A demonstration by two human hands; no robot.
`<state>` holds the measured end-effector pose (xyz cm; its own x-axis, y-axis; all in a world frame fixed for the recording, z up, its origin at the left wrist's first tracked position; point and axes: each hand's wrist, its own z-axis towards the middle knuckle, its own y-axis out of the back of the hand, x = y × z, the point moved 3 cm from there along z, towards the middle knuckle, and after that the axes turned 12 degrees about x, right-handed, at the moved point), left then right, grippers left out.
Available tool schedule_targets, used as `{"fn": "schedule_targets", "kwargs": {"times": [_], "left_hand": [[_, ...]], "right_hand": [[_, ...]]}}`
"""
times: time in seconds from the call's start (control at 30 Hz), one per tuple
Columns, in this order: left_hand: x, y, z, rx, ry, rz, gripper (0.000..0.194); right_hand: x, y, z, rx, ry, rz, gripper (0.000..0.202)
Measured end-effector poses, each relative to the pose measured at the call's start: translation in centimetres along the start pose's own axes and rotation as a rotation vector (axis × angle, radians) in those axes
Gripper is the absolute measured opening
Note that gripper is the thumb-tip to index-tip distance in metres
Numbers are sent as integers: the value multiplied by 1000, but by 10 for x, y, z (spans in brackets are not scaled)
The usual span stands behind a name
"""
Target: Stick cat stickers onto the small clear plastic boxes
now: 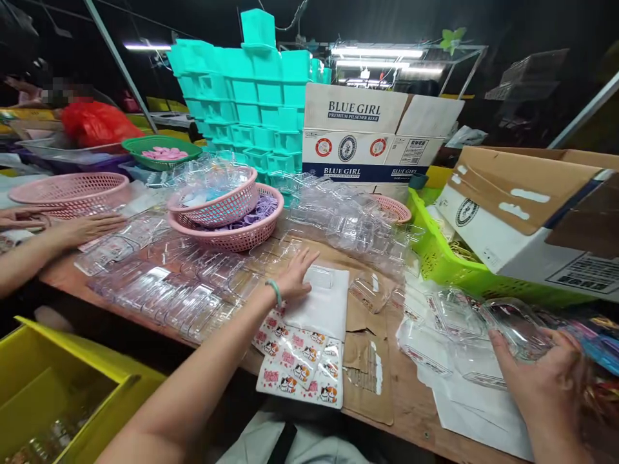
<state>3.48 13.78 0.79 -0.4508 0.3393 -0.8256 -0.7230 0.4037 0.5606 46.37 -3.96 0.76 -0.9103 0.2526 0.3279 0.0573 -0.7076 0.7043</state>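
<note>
Fingers of the person's left hand (pixel 293 281) spread apart over flat white rectangular sheets (pixel 316 312) in the head view, contact unclear, just beyond glossy cat-printed sheets (pixel 300 375). The right hand (pixel 544 374) is clamped on a clear rounded plastic case (pixel 515 320), beside similar clear cases (pixel 428 348) on white paper (pixel 478 406).

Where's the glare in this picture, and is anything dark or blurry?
Head view: glare streaks the clear plastic shells; head view: an overhead tube light glows against near-black surroundings; head view: the right hand looks slightly smeared toward the wrist.
</note>
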Motion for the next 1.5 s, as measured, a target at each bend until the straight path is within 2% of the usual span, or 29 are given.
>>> {"fn": "schedule_targets", "kwargs": {"times": [0.07,0.1,0.17,0.23,0.27,0.3,0.37,0.43,0.53,0.6,0.67,0.77,0.87,0.93,1.03,1.07,1.13,1.2,1.27,1.33,1.4,1.5], "left_hand": [[3,10,1,53,14,49,87],[1,13,-5,25,-14,67,85],[-8,14,-26,-104,-94,93,70],[-14,7,-53,-249,-123,55,49],[-13,1,-67,-302,-95,1,40],[-10,-6,-79,-336,-46,-64,34],[1,-21,-100,-370,74,-210,29],[12,-33,-115,-391,169,-369,32],[19,-37,-126,-396,236,-611,42],[16,-32,-127,-398,283,-757,51],[11,-28,-124,-353,330,-942,58],[-1,-28,-116,-150,331,-1253,61],[-11,-34,-111,11,300,-1447,57],[-14,-40,-110,48,309,-1479,54],[-12,-47,-111,78,384,-1298,57],[-10,-48,-111,85,414,-1199,57],[-9,-48,-109,104,453,-1042,54],[-12,-46,-107,145,449,-985,48],[-23,-47,-105,250,424,-993,40],[-38,-53,-102,403,400,-1010,34],[-55,-70,-98,570,384,-1027,29],[-73,-109,-85,749,380,-1054,25]], "right_hand": [[7,7,-5,-81,79,-20,82],[13,11,-8,-130,115,-36,84],[36,18,-18,-218,182,-62,87],[77,14,-31,-168,287,0,77],[102,5,-39,-46,349,87,64],[131,-9,-48,172,451,213,53],[188,-44,-70,596,642,318,55],[229,-74,-87,706,773,284,59],[256,-98,-94,699,885,204,28],[258,-91,-91,637,913,204,19],[258,-69,-92,523,955,260,24],[259,-35,-110,413,1100,334,31],[256,-21,-138,428,1134,316,33],[249,-20,-152,460,1083,281,33],[234,-14,-157,542,1026,283,31],[227,-11,-153,591,1019,299,32],[208,-2,-135,680,968,302,47],[179,5,-107,707,814,205,62],[146,6,-78,675,598,23,58],[121,1,-58,704,469,-149,60],[108,-5,-47,764,434,-235,61],[103,-2,-32,795,433,-119,61]]}}
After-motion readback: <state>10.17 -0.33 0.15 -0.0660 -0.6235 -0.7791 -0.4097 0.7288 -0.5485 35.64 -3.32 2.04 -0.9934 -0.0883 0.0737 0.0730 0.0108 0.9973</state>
